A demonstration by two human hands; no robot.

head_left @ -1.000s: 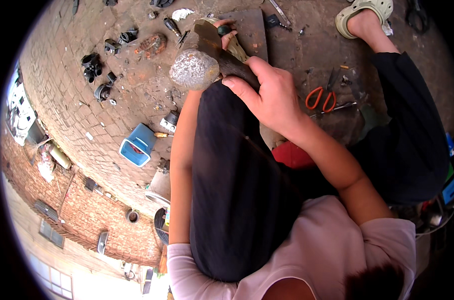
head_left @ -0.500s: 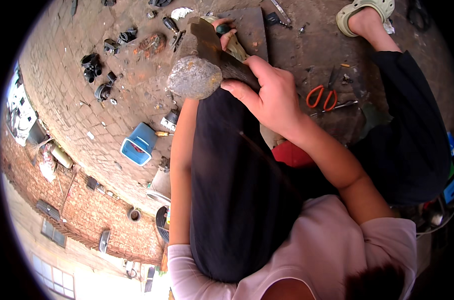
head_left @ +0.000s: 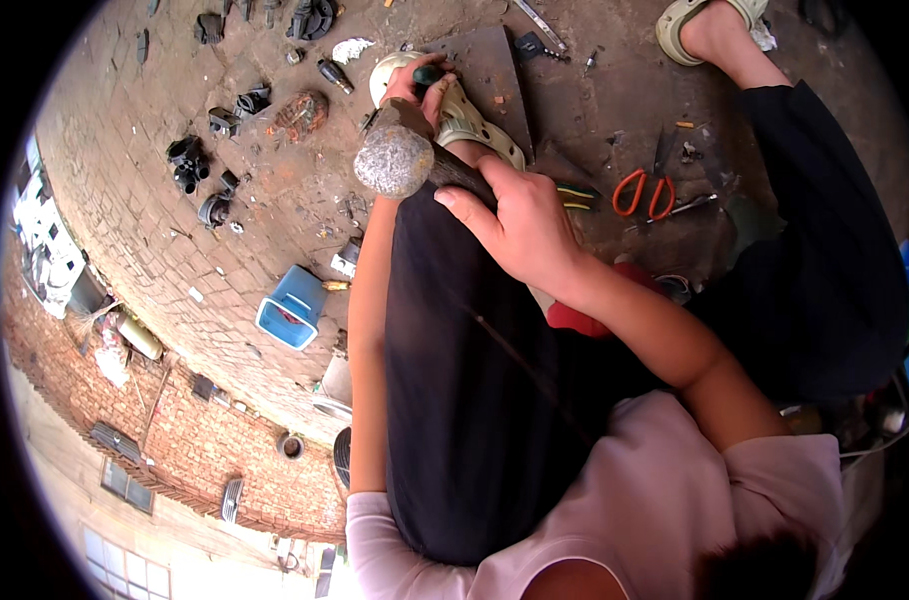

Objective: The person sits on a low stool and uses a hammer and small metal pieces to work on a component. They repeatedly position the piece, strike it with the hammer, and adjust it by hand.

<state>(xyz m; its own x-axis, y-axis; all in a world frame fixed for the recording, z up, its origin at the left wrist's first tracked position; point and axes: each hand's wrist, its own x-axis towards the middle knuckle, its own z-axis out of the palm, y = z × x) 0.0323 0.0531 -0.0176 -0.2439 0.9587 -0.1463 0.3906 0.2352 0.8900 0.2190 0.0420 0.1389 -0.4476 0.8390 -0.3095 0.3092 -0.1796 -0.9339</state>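
My right hand (head_left: 530,225) is wrapped round the dark handle of a hammer (head_left: 393,160). The rounded, worn metal head is raised above the shin and points left. Farther off, beside the light clog (head_left: 475,122) on one foot, my left hand (head_left: 415,85) is closed round a tool with a dark green rounded end (head_left: 428,76). The hammer head hides the lower part of that tool and whatever lies under it. A flat dark metal plate (head_left: 490,75) lies on the ground just right of my left hand.
Orange-handled scissors (head_left: 647,193) and a yellow-green handle (head_left: 575,195) lie to the right. Several black machine parts (head_left: 187,162) are scattered at the left, near a blue plastic bin (head_left: 293,308). A reddish lump (head_left: 301,115) sits between them and my left hand.
The hammer has moved down and away from the camera, toward my left hand, and looks smaller. My left hand, formerly mostly hidden behind the hammer head, shows more. The view has shifted slightly.
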